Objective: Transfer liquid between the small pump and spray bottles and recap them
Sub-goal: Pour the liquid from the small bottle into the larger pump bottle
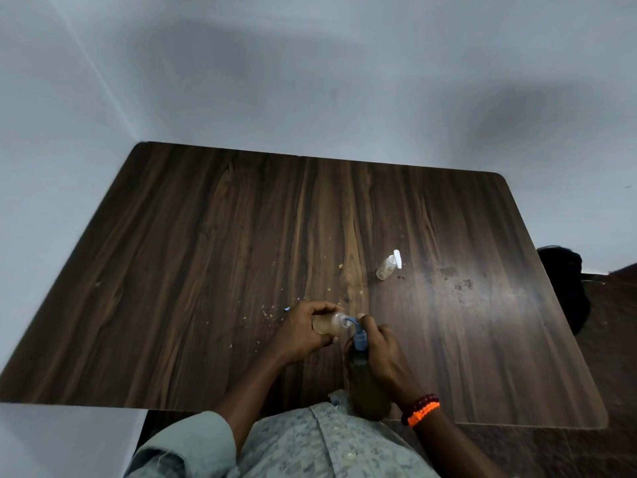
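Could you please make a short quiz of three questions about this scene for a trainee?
1. True or false: the left hand holds a small bottle tilted on its side.
2. What does the blue nozzle of the pump bottle point into?
A. the small bottle's open mouth
B. a cup
C. the bare table
3. Fill in: the spare bottle with a white pump stands to the far ____ of the hands.

Key
1. True.
2. A; the right hand holds the pump bottle, one finger on the pump head.
3. Right.
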`<state>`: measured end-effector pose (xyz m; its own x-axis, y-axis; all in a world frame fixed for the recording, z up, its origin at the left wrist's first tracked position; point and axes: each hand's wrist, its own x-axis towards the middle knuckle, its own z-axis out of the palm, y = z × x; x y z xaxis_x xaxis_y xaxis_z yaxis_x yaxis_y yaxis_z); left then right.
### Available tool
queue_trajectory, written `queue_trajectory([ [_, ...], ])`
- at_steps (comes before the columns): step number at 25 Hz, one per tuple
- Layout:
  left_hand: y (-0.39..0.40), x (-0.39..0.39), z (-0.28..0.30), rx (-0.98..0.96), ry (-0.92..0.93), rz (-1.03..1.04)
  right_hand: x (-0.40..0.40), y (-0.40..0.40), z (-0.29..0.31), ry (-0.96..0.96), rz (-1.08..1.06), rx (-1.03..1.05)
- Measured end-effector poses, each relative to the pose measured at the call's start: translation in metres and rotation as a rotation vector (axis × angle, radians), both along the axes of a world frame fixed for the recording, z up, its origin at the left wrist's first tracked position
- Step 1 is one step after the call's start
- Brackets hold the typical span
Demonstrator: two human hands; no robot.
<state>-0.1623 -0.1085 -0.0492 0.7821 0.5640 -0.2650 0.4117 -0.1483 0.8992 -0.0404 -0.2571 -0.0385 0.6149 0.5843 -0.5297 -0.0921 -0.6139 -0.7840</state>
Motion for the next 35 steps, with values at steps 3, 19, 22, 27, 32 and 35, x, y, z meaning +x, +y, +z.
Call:
queue_trajectory([
  [3,0.001,0.000,0.002,-0.001,-0.006,0.022,-0.002,0.000,0.000,0.023,0.044,0.016],
  [19,-0.005,-0.002,0.005,-0.038,-0.047,-0.039,-0.004,-0.010,-0.008,0.086,0.009,0.019],
  [22,-0.007,-0.004,0.003,-0.055,-0.039,-0.063,-0.005,-0.014,-0.011,0.197,0.047,-0.007],
  [27,-0.010,-0.006,-0.003,-0.101,-0.033,-0.059,-0.012,-0.030,-0.004,0.237,0.227,0.061],
  [32,-0.010,-0.010,-0.006,-0.137,0.006,-0.048,-0.021,-0.061,-0.004,-0.094,0.429,0.147],
  [35,-0.010,-0.010,-0.005,-0.161,0.012,-0.052,-0.020,-0.063,0.001,-0.363,0.544,0.201],
])
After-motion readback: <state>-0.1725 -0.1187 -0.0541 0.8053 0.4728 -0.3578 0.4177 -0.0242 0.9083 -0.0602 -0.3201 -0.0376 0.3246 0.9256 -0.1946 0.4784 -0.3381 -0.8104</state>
